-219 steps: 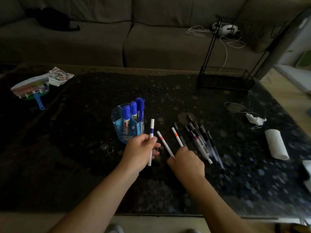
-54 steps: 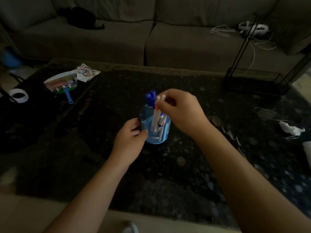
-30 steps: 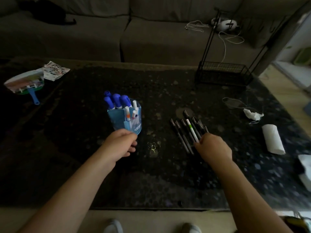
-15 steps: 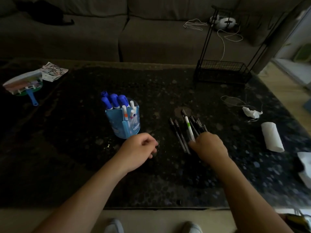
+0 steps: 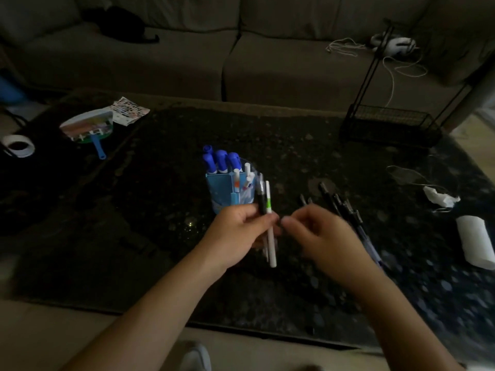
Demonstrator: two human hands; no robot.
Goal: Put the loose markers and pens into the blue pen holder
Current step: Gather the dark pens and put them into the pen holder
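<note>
A grey fabric sofa (image 5: 187,62) fills the 12 o'clock side of the view, its cushions soft and matte. In front of it lies a dark table (image 5: 134,250) with a glossy, speckled stone-like top. At about 1 o'clock on it stands a black wire rack (image 5: 388,124) of thin straight rods with a mesh base; at 10 o'clock lies a flat round hand fan (image 5: 88,127) with a blue handle.

Near the table's centre stands the pen holder (image 5: 227,191) — blue, translucent plastic, upright and rounded, split into compartments. Three fat markers (image 5: 221,160) with bright blue caps stand in its far compartment; thinner white pens lean in the near right one.

The holder is at 12 o'clock from the left hand (image 5: 235,231), just beyond the knuckles. That hand is closed around a small bundle held nearly upright: a white pen (image 5: 270,223) with a green band and a black pen (image 5: 261,200) touching it. Their tips overlap the holder's right edge in view.

The right hand (image 5: 318,236) is blurred, its fingertips almost meeting the left thumb; whether it grips anything I cannot tell. At 2 o'clock from it, loose dark pens (image 5: 340,204) — slim, straight — lie side by side on the table.
</note>
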